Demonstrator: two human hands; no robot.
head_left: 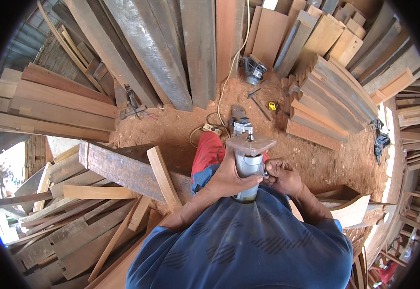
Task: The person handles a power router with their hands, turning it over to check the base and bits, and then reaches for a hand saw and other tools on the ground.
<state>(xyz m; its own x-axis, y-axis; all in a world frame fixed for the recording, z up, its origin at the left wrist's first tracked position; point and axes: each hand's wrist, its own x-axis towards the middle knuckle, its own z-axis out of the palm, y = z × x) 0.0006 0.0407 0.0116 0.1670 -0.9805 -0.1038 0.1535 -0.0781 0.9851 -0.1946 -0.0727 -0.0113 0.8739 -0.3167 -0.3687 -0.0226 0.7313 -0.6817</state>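
A grey handheld router (246, 166) stands upside down against my blue shirt, its square brown base plate (251, 145) facing up and a metal bit (250, 134) poking through. My left hand (230, 176) is wrapped round the router's body from the left. On the other side, my right hand (284, 177) pinches a small metal knob (266, 174) that sticks out of the housing. Just beyond the base plate lies another power tool with a grey and silver body (241, 126), partly hidden by the plate.
On the dirt floor are a hammer (260, 104), a yellow tape measure (272, 106), a circular saw (254, 70) and a power strip (212, 129) with a cord. Thick beams (198, 58) lean ahead. Stacked boards (65, 98) stand left, more planks (325, 98) right; offcuts (84, 231) pile near left.
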